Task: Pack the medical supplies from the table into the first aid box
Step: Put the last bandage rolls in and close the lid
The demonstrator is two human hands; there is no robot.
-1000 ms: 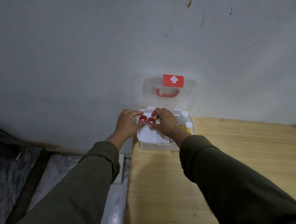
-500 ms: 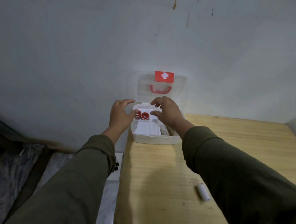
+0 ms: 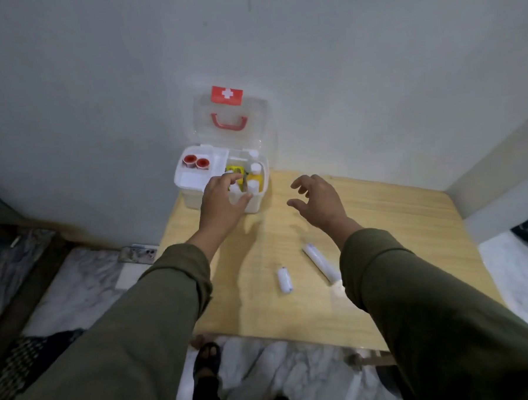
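Observation:
A white first aid box [image 3: 185, 190] stands open at the table's far left corner, its clear lid [image 3: 260, 120] with a red cross and red handle leaning on the wall. Two red tape rolls [image 3: 196, 162] lie in its inner tray. Yellow items and white bottles [image 3: 254, 178] fill the right side. My left hand [image 3: 223, 200] hovers over the box's front edge, fingers apart and holding nothing. My right hand [image 3: 319, 201] is open above the table to the right of the box. A short white roll [image 3: 284, 280] and a longer white roll [image 3: 320, 261] lie on the wood between my arms.
The wooden table [image 3: 395, 223] sits in a corner, wall behind and a ledge to the right. Marble floor [image 3: 77, 289] lies to the left and below, with my sandalled feet [image 3: 207, 355] near the table's front edge.
Both hands have come off the red tape rolls, which now rest in the tray. My hands drew back towards me, the right one moving off to the right. The view tilted down, showing two white rolls.

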